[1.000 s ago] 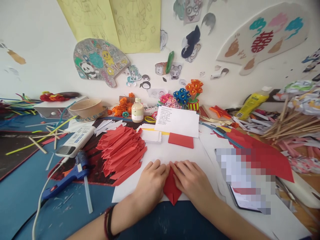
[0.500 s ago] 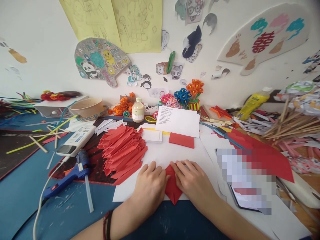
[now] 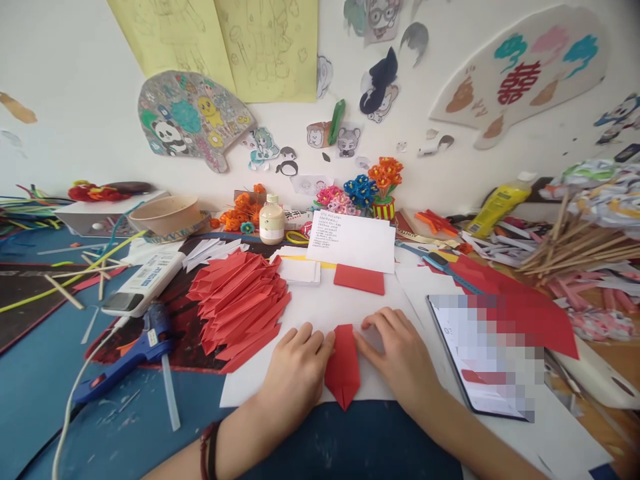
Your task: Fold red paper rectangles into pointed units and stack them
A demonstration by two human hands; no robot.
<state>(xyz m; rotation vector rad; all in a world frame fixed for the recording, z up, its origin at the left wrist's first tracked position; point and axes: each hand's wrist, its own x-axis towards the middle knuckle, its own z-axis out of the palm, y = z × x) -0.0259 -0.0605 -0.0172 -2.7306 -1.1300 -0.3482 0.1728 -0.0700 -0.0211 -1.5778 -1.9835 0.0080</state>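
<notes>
Between the left hand [image 3: 297,363] and the right hand [image 3: 405,353], from my remote seat, I saw the folded red paper [image 3: 343,367] lying on the white sheet [image 3: 313,308], its long axis running away from the wearer and its pointed end nearest the worktop [image 3: 310,447]'s front edge. The left was nearer, fingers curled, tips at the paper's left edge; I couldn't tell whether they pinched it. The right hand's thumb and forefinger stood parted by the far right corner, perhaps just touching. Red folded strips [image 3: 240,307] lay heaped beyond the left hand.
</notes>
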